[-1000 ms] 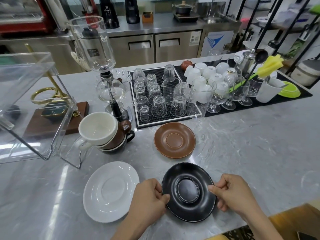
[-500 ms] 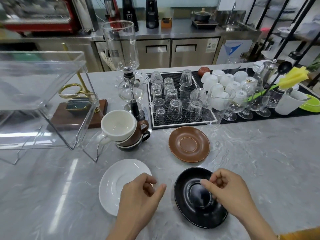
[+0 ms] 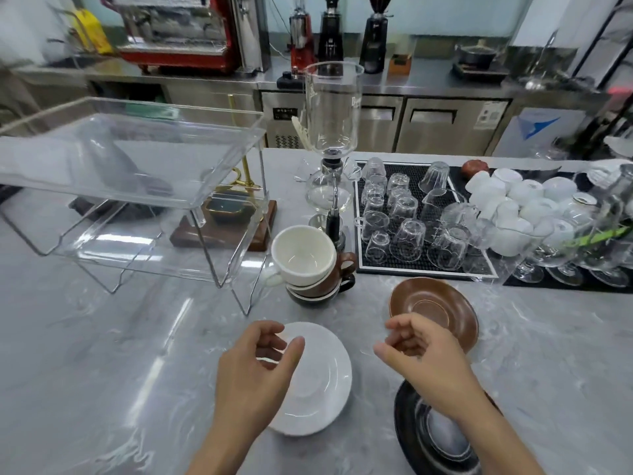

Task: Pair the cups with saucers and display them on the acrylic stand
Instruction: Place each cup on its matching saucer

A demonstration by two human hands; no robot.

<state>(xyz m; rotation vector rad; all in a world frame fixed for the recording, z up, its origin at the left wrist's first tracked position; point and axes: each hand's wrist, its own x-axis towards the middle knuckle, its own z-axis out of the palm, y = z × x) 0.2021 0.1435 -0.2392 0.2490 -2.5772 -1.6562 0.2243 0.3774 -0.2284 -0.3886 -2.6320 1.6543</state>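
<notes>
**Empty hands over the saucers, cups stacked behind**

Both the left hand and right hand hover with fingers loosely curled and parted, holding nothing. Below them lie the white saucer, black saucer and brown saucer, unpaired. The white cup tops a nested cup stack beside the acrylic stand. Risk, as I judge it: lifting the top cup carelessly could drag the nested ones, or knock the nearby siphon brewer.

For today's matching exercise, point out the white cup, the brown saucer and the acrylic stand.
white cup [image 3: 301, 252], head view, on its inner bowl.
brown saucer [image 3: 432, 298], head view, on its far inner surface.
acrylic stand [image 3: 137, 173], head view, on its upper tray.
</notes>
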